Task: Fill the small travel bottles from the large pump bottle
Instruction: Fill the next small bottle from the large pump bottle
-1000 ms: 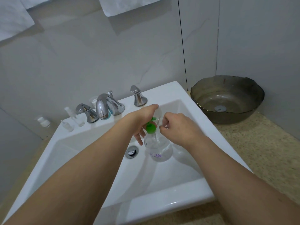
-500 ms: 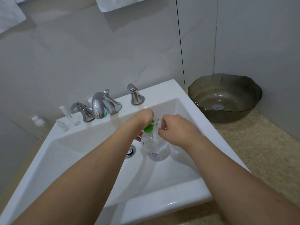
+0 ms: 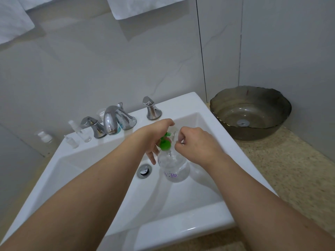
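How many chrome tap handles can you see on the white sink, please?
2. One handle stands left of the spout, beside the small clear bottles; the other handle stands right of it, beyond the left hand. None seems hidden.

A clear round-bodied plastic pump bottle (image 3: 173,169) with a green pump head (image 3: 165,144) and purple lettering stands upright in the white basin. Small clear travel bottles (image 3: 79,134) stand upright along the sink's back ledge.
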`<state>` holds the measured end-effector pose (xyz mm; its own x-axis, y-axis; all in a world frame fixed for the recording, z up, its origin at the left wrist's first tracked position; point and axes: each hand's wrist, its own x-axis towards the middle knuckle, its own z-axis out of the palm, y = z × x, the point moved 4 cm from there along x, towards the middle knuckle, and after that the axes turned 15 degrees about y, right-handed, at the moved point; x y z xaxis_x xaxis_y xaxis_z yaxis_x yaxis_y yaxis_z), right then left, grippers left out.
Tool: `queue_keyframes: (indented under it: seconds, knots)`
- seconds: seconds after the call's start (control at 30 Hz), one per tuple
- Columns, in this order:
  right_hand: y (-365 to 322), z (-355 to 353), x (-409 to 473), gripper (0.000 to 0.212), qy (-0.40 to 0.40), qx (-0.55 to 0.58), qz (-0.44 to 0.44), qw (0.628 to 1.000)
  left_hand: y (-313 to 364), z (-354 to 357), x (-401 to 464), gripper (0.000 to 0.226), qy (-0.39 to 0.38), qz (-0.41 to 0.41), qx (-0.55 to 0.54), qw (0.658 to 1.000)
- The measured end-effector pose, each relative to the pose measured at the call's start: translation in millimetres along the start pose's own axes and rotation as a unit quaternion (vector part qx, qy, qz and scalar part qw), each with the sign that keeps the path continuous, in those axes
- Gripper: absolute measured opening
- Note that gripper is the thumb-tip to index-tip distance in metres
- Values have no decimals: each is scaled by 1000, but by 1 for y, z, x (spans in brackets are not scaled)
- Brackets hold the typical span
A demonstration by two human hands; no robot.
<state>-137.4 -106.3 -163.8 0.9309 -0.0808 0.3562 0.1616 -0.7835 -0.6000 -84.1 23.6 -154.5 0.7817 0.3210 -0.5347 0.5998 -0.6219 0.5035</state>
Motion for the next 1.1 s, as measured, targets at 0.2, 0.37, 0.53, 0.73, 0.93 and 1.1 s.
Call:
queue_keyframes:
  seconds: [0.2, 0.37, 0.53, 0.73, 0.93, 1.1]
  knots:
    - [4, 4, 0, 15, -13, -14, 8, 1000, 1, 6, 1, 44, 41, 28, 8, 999]
    - [6, 9, -2, 13, -32, -24, 19, 999, -4, 11, 0, 35, 79, 31, 1, 996]
    - [7, 10, -1, 12, -35, -26, 23, 999, -3, 12, -1, 35, 87, 33, -9, 996]
    - [7, 10, -1, 13, -29, -20, 16, 999, -4, 11, 0, 27, 80, 36, -6, 996]
    - [3, 4, 0, 14, -2, -10, 0, 1000, -5, 2, 1, 43, -13, 16, -8, 1000]
    - [1, 2, 0, 13, 5, 2, 3, 1000, 2, -5, -2, 54, -36, 14, -7, 999]
